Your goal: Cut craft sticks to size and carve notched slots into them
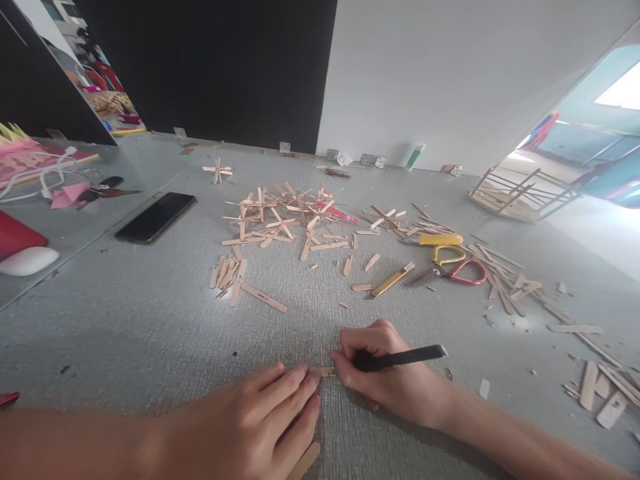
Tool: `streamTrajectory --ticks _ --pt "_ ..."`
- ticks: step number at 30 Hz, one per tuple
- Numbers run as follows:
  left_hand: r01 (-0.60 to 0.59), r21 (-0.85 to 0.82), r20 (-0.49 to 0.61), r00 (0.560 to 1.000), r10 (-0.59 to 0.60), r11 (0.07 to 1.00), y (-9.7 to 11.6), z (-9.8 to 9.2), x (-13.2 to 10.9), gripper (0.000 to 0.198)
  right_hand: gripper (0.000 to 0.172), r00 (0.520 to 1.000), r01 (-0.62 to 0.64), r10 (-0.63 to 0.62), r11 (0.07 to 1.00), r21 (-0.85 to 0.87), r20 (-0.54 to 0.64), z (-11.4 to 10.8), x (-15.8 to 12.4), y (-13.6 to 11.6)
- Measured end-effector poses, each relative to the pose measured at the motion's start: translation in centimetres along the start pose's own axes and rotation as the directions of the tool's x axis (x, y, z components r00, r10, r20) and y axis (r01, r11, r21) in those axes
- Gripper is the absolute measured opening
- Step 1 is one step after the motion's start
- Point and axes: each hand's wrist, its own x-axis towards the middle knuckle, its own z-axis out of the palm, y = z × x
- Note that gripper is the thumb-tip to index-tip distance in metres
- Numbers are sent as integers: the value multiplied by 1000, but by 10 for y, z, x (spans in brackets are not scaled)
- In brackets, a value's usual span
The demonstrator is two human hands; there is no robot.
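My right hand [387,373] is closed around a black pen-like tool [405,358], its tip end hidden by the fingers near a thin wooden stick [324,371]. Fingers of my left hand [265,417] lie flat and press the left end of that stick onto the grey table [165,327]. Another wooden stick [306,460] shows partly from beneath my left hand. Marks on the held stick are too small to read.
Beyond the hands lie piled wooden sticks [285,217], a yellow-handled cutter [393,279], scissors [463,270] and a phone [156,217]. More sticks [590,385] are at right. A stick frame [520,193] stands at the back right, near a glue stick [415,157].
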Motion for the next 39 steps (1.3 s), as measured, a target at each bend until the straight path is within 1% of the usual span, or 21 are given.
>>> streamTrajectory --ticks 4,9,14,17,19,23,27,31,35,39 --pt "13 -6 0 1000 -13 1000 -1 -1 2 43 38 1000 5 -5 1000 2 -13 0 0 -1" --pt "27 -7 -12 1000 -27 1000 -1 -1 5 44 38 999 -27 28 999 30 -42 1 3 -3" --pt "6 2 -14 1000 -6 1000 2 3 1 38 40 998 -38 39 999 16 -55 2 4 -4" --pt "21 -2 -28 999 -21 1000 3 3 1 37 40 998 -34 35 999 17 -49 3 3 -3" --pt "39 -4 -37 999 -39 999 3 2 2 38 39 998 -55 57 998 29 -39 3 2 -3" --pt "36 -5 -17 999 -36 999 1 0 4 39 37 995 -92 92 996 -1 -26 3 1 -5" --pt "36 -15 -19 999 -37 999 -1 -1 3 37 36 997 -76 74 996 -49 -33 3 1 -9" --pt "30 -30 -11 999 -30 999 0 1 2 33 36 998 -64 62 996 -63 -32 2 2 -10" --pt "22 -30 -19 1000 -22 999 1 2 2 32 37 997 -41 38 998 -46 -66 3 2 -6" --pt "14 -26 -18 1000 -15 1000 1 1 1 34 36 997 -30 30 1000 1 -76 5 3 -4"
